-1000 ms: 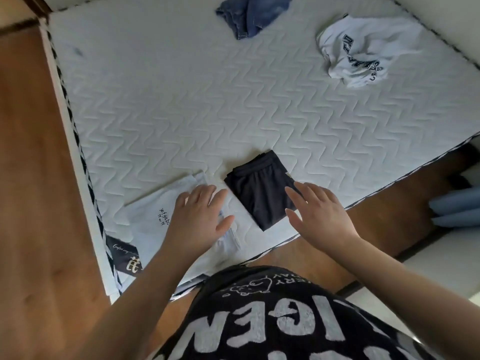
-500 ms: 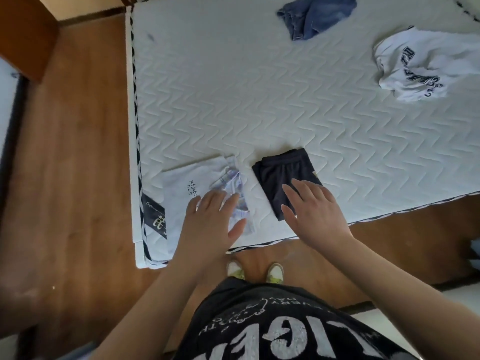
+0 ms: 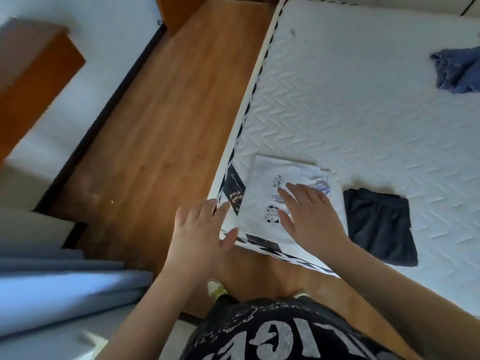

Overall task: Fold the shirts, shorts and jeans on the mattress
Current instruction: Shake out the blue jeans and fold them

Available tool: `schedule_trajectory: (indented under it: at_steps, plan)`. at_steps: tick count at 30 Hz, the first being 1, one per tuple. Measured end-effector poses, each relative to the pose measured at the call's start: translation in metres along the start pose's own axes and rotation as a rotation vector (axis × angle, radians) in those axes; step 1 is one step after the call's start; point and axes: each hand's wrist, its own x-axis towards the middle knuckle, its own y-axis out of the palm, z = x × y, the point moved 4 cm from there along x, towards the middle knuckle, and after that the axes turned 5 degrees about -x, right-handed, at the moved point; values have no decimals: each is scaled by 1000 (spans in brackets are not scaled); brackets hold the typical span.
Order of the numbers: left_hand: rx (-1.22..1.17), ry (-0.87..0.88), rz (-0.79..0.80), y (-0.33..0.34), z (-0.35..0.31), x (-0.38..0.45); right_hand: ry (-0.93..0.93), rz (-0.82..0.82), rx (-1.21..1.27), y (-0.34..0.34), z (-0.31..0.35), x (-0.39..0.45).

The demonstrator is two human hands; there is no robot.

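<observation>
The mattress [image 3: 363, 105] now fills the frame's right. Crumpled jeans [image 3: 457, 70] wait upper right, unfolded. Folded dark shorts [image 3: 380, 226] and white shirt [image 3: 262, 201] lie centre. The right hand [image 3: 310, 219] has shifted onto the shirt, fingers spread; the left hand [image 3: 200, 237] hovers open off the corner.

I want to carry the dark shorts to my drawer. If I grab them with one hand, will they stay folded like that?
Probably not. The dark shorts look like thin, soft cloth lying flat on the mattress, so they would likely droop and unfold from a one-handed grab. They seem light, so sliding both hands underneath should keep the fold. Pushed, they would probably bunch up on the quilted cover.
</observation>
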Motion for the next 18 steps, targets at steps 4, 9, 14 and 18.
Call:
schedule_trajectory:
  at_steps: [4,9,14,18]
  plan:
    - [4,-96,-46,-12,101,-35,-155,-50,5,-5,99,55]
    - [6,-245,-78,-27,200,-80,-330,-97,18,-8,217,93]
    - [13,-365,-192,-46,259,-118,-436,-63,-11,-15,286,113]
    - [10,-459,-232,-46,294,-138,-500,-32,-12,-15,323,127]
